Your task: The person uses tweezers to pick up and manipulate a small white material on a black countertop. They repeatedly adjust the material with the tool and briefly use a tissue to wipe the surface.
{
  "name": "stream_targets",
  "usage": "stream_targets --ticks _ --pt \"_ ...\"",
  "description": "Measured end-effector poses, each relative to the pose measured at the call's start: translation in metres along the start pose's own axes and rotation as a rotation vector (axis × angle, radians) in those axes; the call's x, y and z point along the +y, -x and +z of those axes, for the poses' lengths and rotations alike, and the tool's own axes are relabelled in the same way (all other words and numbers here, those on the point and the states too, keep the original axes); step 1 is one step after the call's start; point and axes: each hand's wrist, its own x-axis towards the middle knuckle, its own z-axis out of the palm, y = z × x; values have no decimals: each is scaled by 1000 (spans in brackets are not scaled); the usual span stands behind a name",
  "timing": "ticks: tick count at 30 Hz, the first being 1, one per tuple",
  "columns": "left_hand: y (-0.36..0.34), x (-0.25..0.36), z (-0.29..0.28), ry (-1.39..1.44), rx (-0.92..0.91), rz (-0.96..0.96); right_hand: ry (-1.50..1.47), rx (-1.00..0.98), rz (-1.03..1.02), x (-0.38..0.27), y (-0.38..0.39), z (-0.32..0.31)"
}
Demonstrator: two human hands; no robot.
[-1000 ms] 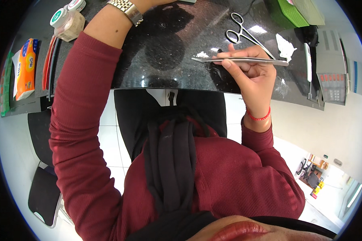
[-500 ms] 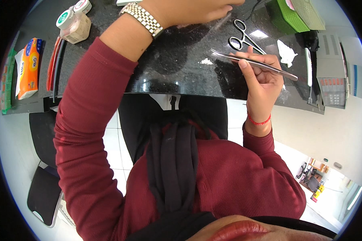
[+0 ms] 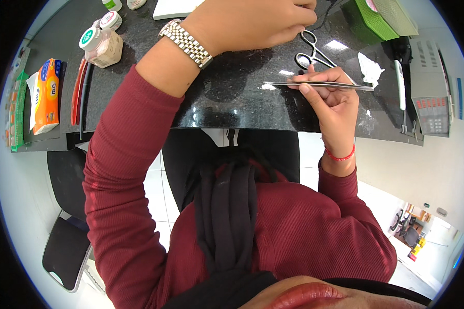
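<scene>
My right hand [image 3: 335, 100] pinches slim metal tweezers [image 3: 340, 85] between thumb and fingers. They lie nearly level, and their tips are at a small heap of white powder [image 3: 268, 87] on the black speckled worktop [image 3: 216, 116]; contact is hard to tell. Stretched across the far side of the worktop, my left hand [image 3: 263, 23] wears a metal watch. Its fingers are curled together, cut partly by the upper edge, and whatever they hold is hidden. Just beyond my right hand lie scissor-handled forceps [image 3: 314, 54], partly covered by its fingers.
Crumpled white tissue [image 3: 370, 69], a white-handled tool [image 3: 400, 85] and a green basket [image 3: 371, 23] stand on the right. At left are a jar [image 3: 102, 49], a red strip [image 3: 79, 92] and an orange tissue pack [image 3: 47, 98]. A white slab [image 3: 172, 7] lies at the far edge.
The tweezers have turned from a slant to nearly level, their tips now by the powder. My left hand stays curled at the far side. The whole view has shifted slightly.
</scene>
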Motion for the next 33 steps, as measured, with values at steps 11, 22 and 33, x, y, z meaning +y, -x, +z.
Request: stream_targets --ticks 11,22,33 --pt "2 -7 1 240 -8 -135 10 -5 -12 0 -2 -1" --pt "3 -12 -7 275 50 -276 -98 12 -21 0 -2 1" --pt "16 -21 -3 88 49 -263 -301 282 -331 15 -6 5"
